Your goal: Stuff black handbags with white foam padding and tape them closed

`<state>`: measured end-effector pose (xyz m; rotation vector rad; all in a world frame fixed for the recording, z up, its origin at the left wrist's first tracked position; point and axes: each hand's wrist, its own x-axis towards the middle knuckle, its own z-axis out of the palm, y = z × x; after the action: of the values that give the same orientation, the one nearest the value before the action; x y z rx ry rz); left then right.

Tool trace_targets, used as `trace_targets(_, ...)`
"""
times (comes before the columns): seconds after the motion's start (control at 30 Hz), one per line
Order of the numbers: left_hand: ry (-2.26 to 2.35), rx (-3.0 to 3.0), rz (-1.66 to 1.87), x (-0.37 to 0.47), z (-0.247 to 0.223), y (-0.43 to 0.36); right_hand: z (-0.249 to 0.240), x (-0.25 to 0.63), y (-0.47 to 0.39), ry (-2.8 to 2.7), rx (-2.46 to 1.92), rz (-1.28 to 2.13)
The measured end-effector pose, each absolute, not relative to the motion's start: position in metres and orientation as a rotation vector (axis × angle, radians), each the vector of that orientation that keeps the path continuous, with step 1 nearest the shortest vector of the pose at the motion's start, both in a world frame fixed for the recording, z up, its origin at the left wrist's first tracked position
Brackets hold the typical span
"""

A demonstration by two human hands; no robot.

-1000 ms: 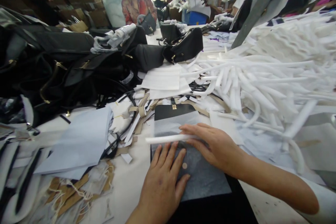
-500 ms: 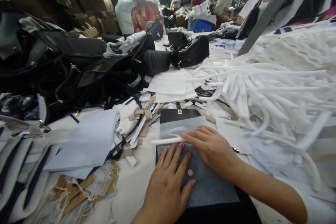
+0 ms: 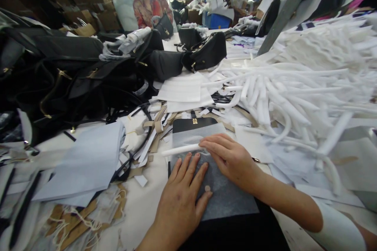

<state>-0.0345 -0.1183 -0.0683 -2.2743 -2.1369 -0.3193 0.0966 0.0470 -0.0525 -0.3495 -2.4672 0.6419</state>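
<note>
A black bag (image 3: 194, 124) with a gold clasp on its flap lies in front of me. Translucent tissue sheet (image 3: 232, 204) covers much of its body, with a small round pale disc (image 3: 207, 188) on it. My left hand (image 3: 182, 196) rests flat on the sheet, fingers spread. Just beyond those fingertips, a white foam rod (image 3: 179, 150) lies across the bag. The fingers of my right hand (image 3: 231, 159) are together and curved over the rod's right end, hiding it; thin clear film shows beneath them.
Black bags (image 3: 79, 74) are heaped at left. White foam strips (image 3: 282, 90) pile up at right. White sheets (image 3: 88, 157), tags with strings (image 3: 85, 219) and paper scraps surround the work. A slanted grey post (image 3: 273, 27) rises at right. A person in red (image 3: 153, 8) is across the table.
The view has shifted slightly. The foam rod's right end has moved a little away from me with my right hand, so the rod lies more slanted. My left hand stays flat on the sheet.
</note>
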Motion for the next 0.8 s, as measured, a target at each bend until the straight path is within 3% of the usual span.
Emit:
trace_targets(0.27,-2.111,-2.255,-0.319,-0.035,-0.070,-0.119,-0.072,0.101,0.045,-2.594,-0.304,0.703)
trace_targets(0.6,-2.059,-2.195,-0.340,-0.034,-0.073,-0.119,-0.032,0.110,0.039,-2.553,-0.318,0.527)
trace_targets(0.8,-2.069,-2.264,-0.296,-0.037,-0.074,-0.120,-0.063,0.107,0.040,-2.622,-0.411,0.623)
